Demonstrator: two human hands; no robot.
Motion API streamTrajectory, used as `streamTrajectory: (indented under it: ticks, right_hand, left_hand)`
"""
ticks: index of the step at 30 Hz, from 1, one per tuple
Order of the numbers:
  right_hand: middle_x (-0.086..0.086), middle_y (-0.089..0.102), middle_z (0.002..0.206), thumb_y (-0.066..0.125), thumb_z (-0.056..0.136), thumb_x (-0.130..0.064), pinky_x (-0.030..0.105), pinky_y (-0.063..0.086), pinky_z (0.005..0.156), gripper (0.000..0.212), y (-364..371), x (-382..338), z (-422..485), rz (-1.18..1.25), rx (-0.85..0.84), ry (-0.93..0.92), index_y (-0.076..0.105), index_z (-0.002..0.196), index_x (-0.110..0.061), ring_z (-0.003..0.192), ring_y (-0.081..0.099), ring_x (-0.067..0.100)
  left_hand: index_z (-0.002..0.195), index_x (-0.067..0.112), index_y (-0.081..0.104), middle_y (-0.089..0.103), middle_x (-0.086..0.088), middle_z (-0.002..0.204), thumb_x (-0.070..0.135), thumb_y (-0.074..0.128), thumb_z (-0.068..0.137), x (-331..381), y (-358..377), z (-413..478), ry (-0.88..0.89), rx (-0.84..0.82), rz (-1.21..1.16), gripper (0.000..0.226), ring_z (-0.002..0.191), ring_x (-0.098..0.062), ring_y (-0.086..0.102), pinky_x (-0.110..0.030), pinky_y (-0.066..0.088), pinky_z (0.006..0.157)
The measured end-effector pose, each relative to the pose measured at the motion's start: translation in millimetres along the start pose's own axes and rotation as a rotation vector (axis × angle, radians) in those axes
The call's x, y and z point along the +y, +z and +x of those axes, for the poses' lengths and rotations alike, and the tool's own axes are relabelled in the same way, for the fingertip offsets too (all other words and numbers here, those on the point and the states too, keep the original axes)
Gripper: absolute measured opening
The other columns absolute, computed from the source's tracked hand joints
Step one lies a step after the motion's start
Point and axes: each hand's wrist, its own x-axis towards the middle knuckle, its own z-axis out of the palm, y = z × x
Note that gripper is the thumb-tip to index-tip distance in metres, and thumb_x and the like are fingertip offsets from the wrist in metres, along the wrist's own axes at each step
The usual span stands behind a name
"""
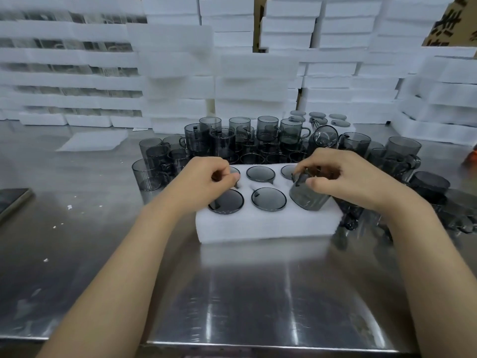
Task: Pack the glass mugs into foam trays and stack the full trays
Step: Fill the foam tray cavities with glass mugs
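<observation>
A white foam tray (pixel 268 223) lies on the steel table in front of me, with smoky grey glass mugs sunk into its round holes. My right hand (pixel 343 177) grips a grey mug (pixel 305 196) that stands tilted, partly in the tray's front right hole. Over the tray's left side, my left hand (pixel 206 182) has its fingers curled at the back left hole; what they pinch is hidden. Behind the tray stands a crowd of loose grey mugs (pixel 232 140).
Tall stacks of white foam trays (pixel 180 73) wall off the back of the steel table (pixel 232 293). More mugs (pixel 402 156) stand at the right. A loose foam sheet (pixel 95 140) lies at back left, and a dark flat object (pixel 13 200) at the left edge.
</observation>
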Motion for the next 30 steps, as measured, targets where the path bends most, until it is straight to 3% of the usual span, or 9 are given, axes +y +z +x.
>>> streamTrajectory:
  ticks: [4, 10, 14, 17, 20, 23, 26, 28, 30]
  right_hand:
    - [-0.015, 0.054, 0.095, 0.062, 0.076, -0.027, 0.029, 0.040, 0.066, 0.039, 5.1, -0.8, 1.1, -0.036, -0.016, -0.008, 0.066, 0.109, -0.047, 0.067, 0.050, 0.007]
    - [-0.021, 0.054, 0.094, 0.069, 0.078, -0.034, 0.006, 0.035, 0.065, 0.036, 4.7, 5.0, 1.5, 0.055, -0.129, 0.057, 0.067, 0.113, -0.042, 0.068, 0.051, -0.004]
    - [-0.022, 0.055, 0.112, 0.043, 0.084, -0.070, 0.025, 0.040, 0.085, 0.052, 19.5, -3.3, 8.2, -0.062, 0.106, -0.029, 0.065, 0.119, -0.038, 0.100, 0.053, -0.001]
    - [-0.015, 0.031, 0.151, 0.012, 0.088, -0.069, 0.035, 0.021, 0.114, 0.071, 42.9, -8.3, 15.2, -0.381, -0.041, -0.089, 0.037, 0.144, -0.034, 0.142, 0.019, 0.008]
    - [-0.021, 0.001, 0.158, 0.001, 0.077, -0.074, 0.036, -0.005, 0.119, 0.085, 54.4, -5.4, 17.7, -0.417, -0.238, -0.012, 0.008, 0.152, -0.033, 0.144, -0.012, 0.001]
    - [-0.018, 0.013, 0.157, 0.010, 0.078, -0.073, 0.035, 0.003, 0.120, 0.083, 52.7, -7.1, 15.0, -0.370, -0.157, -0.044, 0.022, 0.150, -0.034, 0.145, 0.001, 0.004]
    - [-0.012, 0.051, 0.122, 0.041, 0.082, -0.067, 0.034, 0.038, 0.099, 0.054, 47.0, -16.9, 11.9, -0.253, 0.058, -0.206, 0.062, 0.114, -0.029, 0.118, 0.042, 0.010]
    - [-0.015, 0.055, 0.089, 0.061, 0.080, -0.060, 0.030, 0.043, 0.078, 0.032, 44.1, -21.4, 10.0, -0.173, 0.127, -0.361, 0.064, 0.082, -0.028, 0.089, 0.050, 0.009]
    - [-0.014, 0.055, 0.072, 0.065, 0.073, -0.063, 0.026, 0.041, 0.070, 0.037, 43.7, -27.0, 8.1, -0.152, -0.007, -0.389, 0.061, 0.069, -0.025, 0.076, 0.052, 0.007]
  left_hand:
    - [0.059, 0.020, 0.043, 0.044, 0.012, 0.059, 0.022, 0.061, 0.093, 1.5, 2.4, -2.0, 0.011, 0.021, 0.010, 0.038, 0.053, 0.002, 0.042, -0.008, 0.034, 0.056]
    - [0.059, 0.021, 0.042, 0.045, 0.010, 0.062, 0.023, 0.060, 0.093, -1.6, 3.3, -1.1, 0.033, 0.015, 0.025, 0.039, 0.057, 0.000, 0.041, -0.008, 0.035, 0.059]
    - [0.059, 0.024, 0.041, 0.046, 0.010, 0.063, 0.023, 0.061, 0.093, -3.9, 5.6, -0.5, 0.043, 0.043, 0.023, 0.039, 0.058, -0.001, 0.041, -0.008, 0.035, 0.060]
    - [0.058, 0.025, 0.044, 0.048, 0.009, 0.064, 0.023, 0.062, 0.091, -5.0, 7.2, -0.4, 0.064, 0.085, 0.043, 0.038, 0.060, -0.001, 0.044, -0.008, 0.035, 0.059]
    - [0.064, 0.018, 0.052, 0.052, 0.008, 0.071, 0.026, 0.060, 0.091, -5.6, 7.8, 1.0, 0.067, 0.171, 0.088, 0.030, 0.067, -0.004, 0.049, -0.012, 0.036, 0.061]
    - [0.069, 0.016, 0.054, 0.051, 0.006, 0.073, 0.029, 0.054, 0.094, -8.3, 4.9, 3.3, -0.023, 0.346, 0.188, 0.028, 0.070, -0.013, 0.050, -0.028, 0.041, 0.064]
    - [0.064, 0.023, 0.046, 0.050, 0.006, 0.067, 0.029, 0.050, 0.095, -11.4, -0.4, 4.2, -0.134, 0.460, 0.184, 0.032, 0.066, -0.016, 0.048, -0.032, 0.037, 0.061]
    - [0.061, 0.023, 0.043, 0.049, 0.006, 0.062, 0.030, 0.049, 0.095, -14.3, -0.7, 4.3, -0.178, 0.482, 0.153, 0.035, 0.062, -0.016, 0.047, -0.031, 0.037, 0.058]
    - [0.061, 0.022, 0.044, 0.049, 0.005, 0.057, 0.031, 0.050, 0.094, -17.9, 1.2, 3.7, -0.218, 0.479, 0.106, 0.035, 0.058, -0.015, 0.045, -0.031, 0.037, 0.056]
